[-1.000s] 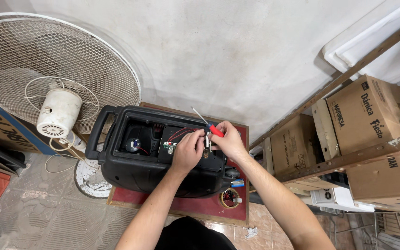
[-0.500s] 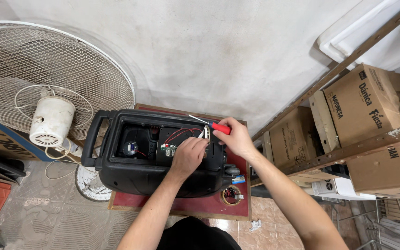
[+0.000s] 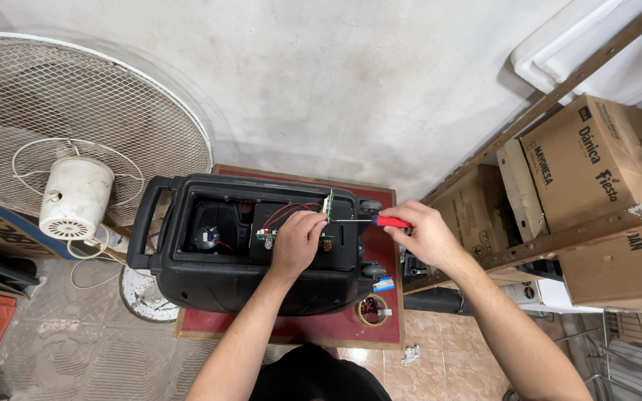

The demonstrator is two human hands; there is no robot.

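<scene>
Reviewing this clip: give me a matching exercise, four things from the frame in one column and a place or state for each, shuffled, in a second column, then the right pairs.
Things
1. screwdriver
2. circuit board
3. fan
4. tape roll

Places or states
A. lying on the red table top, near its front right corner
B. gripped by its red handle in the right hand
C. standing to the left of the black speaker case, grille off-white
D. tilted up at the case opening, by the left hand's fingers

Pairs: 1-B, 2-D, 3-C, 4-A
</scene>
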